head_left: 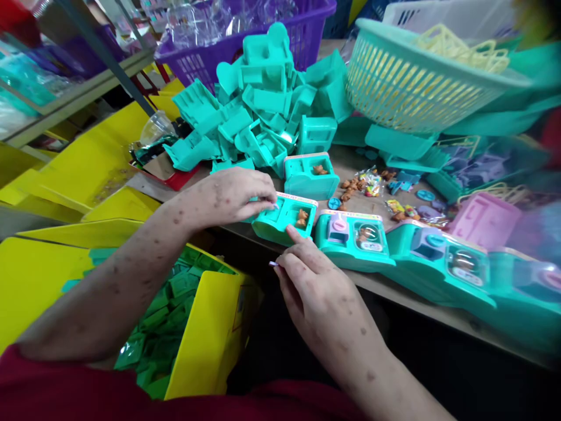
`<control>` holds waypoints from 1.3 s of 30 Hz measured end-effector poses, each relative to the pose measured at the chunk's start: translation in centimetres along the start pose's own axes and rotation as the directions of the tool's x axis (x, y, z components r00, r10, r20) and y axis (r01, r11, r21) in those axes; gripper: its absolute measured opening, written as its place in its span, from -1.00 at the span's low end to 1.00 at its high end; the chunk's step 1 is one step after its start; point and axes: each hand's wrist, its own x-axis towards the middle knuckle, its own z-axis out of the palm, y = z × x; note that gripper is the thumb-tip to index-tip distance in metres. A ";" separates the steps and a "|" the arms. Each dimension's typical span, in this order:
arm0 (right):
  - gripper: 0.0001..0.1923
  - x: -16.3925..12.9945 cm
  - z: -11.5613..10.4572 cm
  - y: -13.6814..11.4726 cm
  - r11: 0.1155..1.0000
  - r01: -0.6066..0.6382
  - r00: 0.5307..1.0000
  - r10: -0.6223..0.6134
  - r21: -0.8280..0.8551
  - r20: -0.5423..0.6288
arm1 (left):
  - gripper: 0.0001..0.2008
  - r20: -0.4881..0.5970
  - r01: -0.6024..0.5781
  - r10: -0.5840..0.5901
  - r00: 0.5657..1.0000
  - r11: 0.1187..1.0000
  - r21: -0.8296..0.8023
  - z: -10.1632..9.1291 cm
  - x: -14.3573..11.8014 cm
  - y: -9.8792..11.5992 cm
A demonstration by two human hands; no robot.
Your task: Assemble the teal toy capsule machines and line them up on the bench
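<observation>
A turquoise plastic toy housing (pixel 272 225) lies at the table's front edge, with a small brown animal figure (pixel 301 218) in its right-hand recess. Over the housing's left part, my left hand (pixel 239 199) is closed in a pinch, and a bit of a small pale piece (pixel 276 206) shows at the fingertips. My right hand (pixel 313 280) has its index finger against the housing's front side. Between its thumb and other fingers it grips a small lilac plastic piece (pixel 273 264). To the right sits a similar housing (pixel 355 237) with a lilac knob part and a clear window.
Turquoise housings (pixel 258 111) are heaped behind, before a purple basket (pixel 302 44). A mint basket (pixel 394 82) holds pale yellow parts. Brown figures (pixel 350 188) and small packets lie mid-table. More housings (pixel 442 263) line the front edge. A yellow bin (pixel 197 339) of green parts stands below left.
</observation>
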 end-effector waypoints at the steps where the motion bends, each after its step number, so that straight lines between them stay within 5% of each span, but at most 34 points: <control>1: -0.83 0.0 0.0 0.0 1.000 -0.003 1.000 0.003 -0.003 0.005 | -0.74 0.010 0.001 -0.001 1.000 1.000 0.022 0.0 0.1 0.1; 17: -0.82 0.2 -0.3 -0.2 0.998 -0.053 0.998 0.053 0.034 0.022 | -0.80 0.052 -0.027 0.021 0.998 0.992 0.120 -0.2 1.5 0.9; 21: -0.89 0.3 -0.9 -0.6 0.996 -0.030 0.994 0.039 0.086 -0.099 | -0.72 -0.190 0.111 -0.126 0.974 0.990 -0.085 -2.0 -2.1 4.4; 24: -0.93 0.7 -1.4 -1.0 0.982 -0.037 0.987 0.065 0.183 -0.148 | -0.75 -0.119 0.132 -0.195 0.974 0.906 -0.402 -2.4 -5.6 7.9; 28: -0.92 1.5 -1.4 -1.4 0.930 -0.060 0.984 0.115 0.362 -0.133 | -0.80 -0.143 0.169 -0.299 0.943 0.805 -0.569 -0.7 -7.7 10.1; 31: -0.93 2.0 -1.0 -1.5 0.908 -0.075 0.977 0.150 0.413 -0.152 | -0.78 -0.149 0.183 -0.359 0.921 0.739 -0.649 0.5 -7.7 10.2; 35: -0.90 2.5 -0.8 -1.2 0.925 -0.074 0.976 0.144 0.373 -0.163 | -0.92 -0.225 0.161 -0.318 0.921 0.836 -0.524 0.3 -8.2 9.1; 39: -0.92 2.8 -0.6 -0.3 0.982 -0.006 0.980 0.043 0.187 -0.195 | -0.84 -0.368 0.336 -0.472 0.801 0.864 -0.375 -1.0 -8.8 4.8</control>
